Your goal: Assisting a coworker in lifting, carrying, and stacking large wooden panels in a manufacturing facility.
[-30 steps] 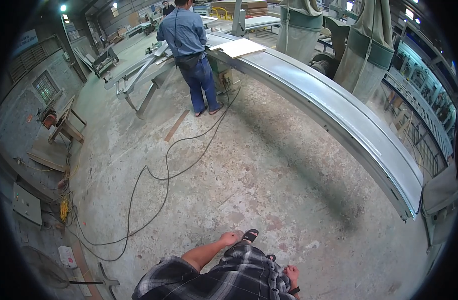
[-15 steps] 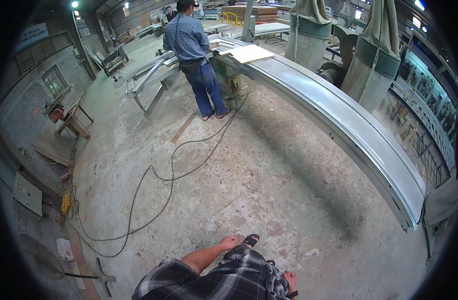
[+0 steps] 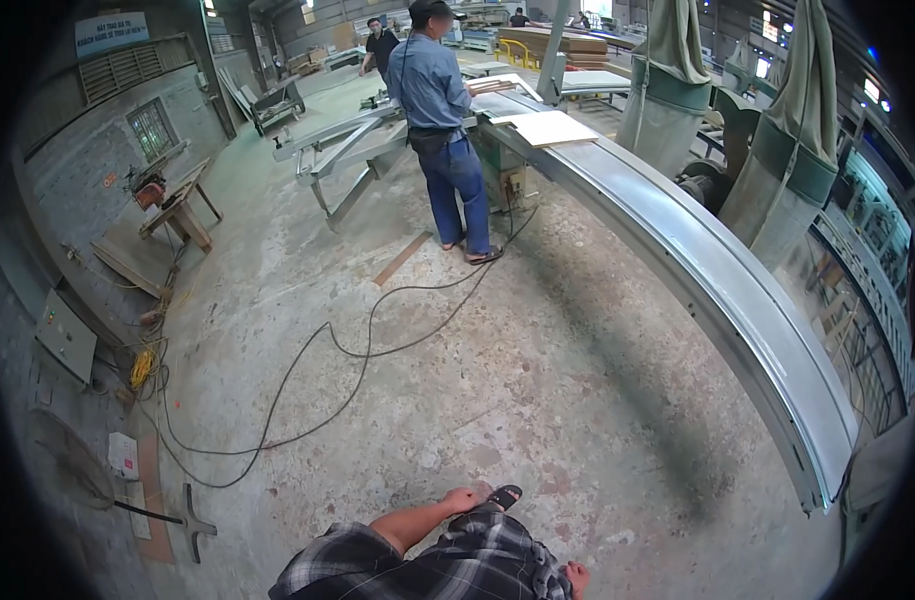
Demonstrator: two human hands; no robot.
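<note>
Head view: the left hand (image 3: 462,499) is loosely curled at the upper edge of the plaid cloth (image 3: 478,575), its forearm angling up from below; the sandal (image 3: 508,495) shows just beside it. The right hand (image 3: 577,575) sits at the cloth's right edge, near the lower rim of the view, fingers bent. Whether either hand is closed on anything, I cannot tell. The two hands are apart, with cloth between them.

Ahead, a broad stretch of floor (image 3: 538,420) opens out, bounded on the right by the long edge of a metal table (image 3: 708,250), whose near end reaches the lower right. A cable (image 3: 368,330) loops over the left half of that floor, and a wood strip (image 3: 402,258) lies farther up. Along the left edge stand a cross-shaped base (image 3: 193,522), a box (image 3: 124,457) and a yellow cord (image 3: 143,370) near the wall. A co-worker (image 3: 428,90) stands at the table's far part, between a frame (image 3: 363,150) and a white board (image 3: 553,128) lying on the table.
</note>
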